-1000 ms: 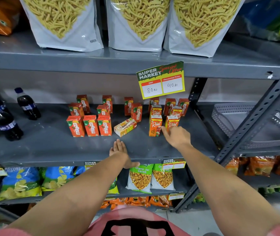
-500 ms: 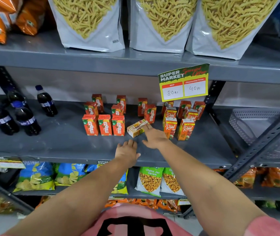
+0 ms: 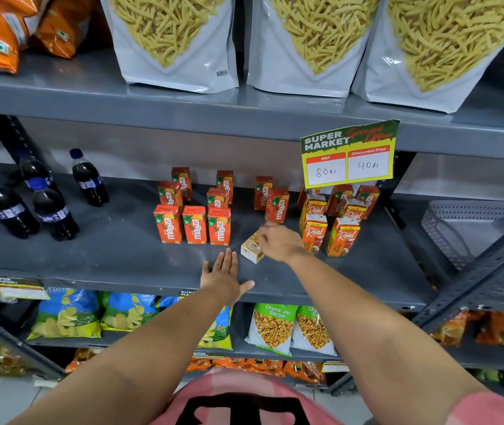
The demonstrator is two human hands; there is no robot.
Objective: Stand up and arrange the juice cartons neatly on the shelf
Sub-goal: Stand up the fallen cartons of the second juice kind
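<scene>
Several orange Maaza juice cartons [image 3: 194,224] stand upright on the grey middle shelf [image 3: 116,259], three in a front row and more behind. To the right stand several orange Real cartons [image 3: 341,237]. Between the two groups one pale yellow carton [image 3: 251,248] lies on its side. My right hand [image 3: 278,242] rests on that fallen carton, with fingers curled over its far end. My left hand [image 3: 223,276] lies flat on the shelf's front edge, fingers apart, just left of the fallen carton and holding nothing.
Dark cola bottles [image 3: 51,210] stand at the shelf's left. A yellow price sign [image 3: 348,154] hangs from the upper shelf above the Real cartons. A grey plastic basket [image 3: 459,228] sits to the right behind a slanted metal brace [image 3: 477,268]. Snack bags fill the shelves above and below.
My right hand has moved left from the Real cartons onto the fallen yellow carton. My left hand has stayed flat on the shelf edge. The view has shifted right.
</scene>
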